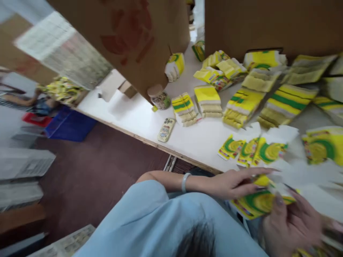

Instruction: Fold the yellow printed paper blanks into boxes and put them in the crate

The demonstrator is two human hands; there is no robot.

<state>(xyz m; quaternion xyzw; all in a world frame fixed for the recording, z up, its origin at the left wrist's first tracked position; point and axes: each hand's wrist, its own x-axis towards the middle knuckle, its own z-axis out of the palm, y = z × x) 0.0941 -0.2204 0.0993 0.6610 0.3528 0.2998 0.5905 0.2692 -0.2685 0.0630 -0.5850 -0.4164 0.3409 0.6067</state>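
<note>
Both of my hands are on one yellow and green printed packet [255,204] near the table's front edge at the lower right. My left hand [237,184], with a pale bracelet on its wrist, grips the packet's upper left part between thumb and fingers. My right hand [293,223] is slightly blurred and pinches its right side. Just beyond lie several flat yellow and green cartons [270,151] with white flaps, overlapping in a row. Further back, banded bundles of folded yellow packets [182,103] stand in rows.
A phone [166,130] and a lidded jar [158,97] sit on the white table [128,116]. Large cardboard boxes [150,39] rise behind. At the left are a blue crate [68,123], a heap of yellow packets [63,90] and another person's arm [20,100].
</note>
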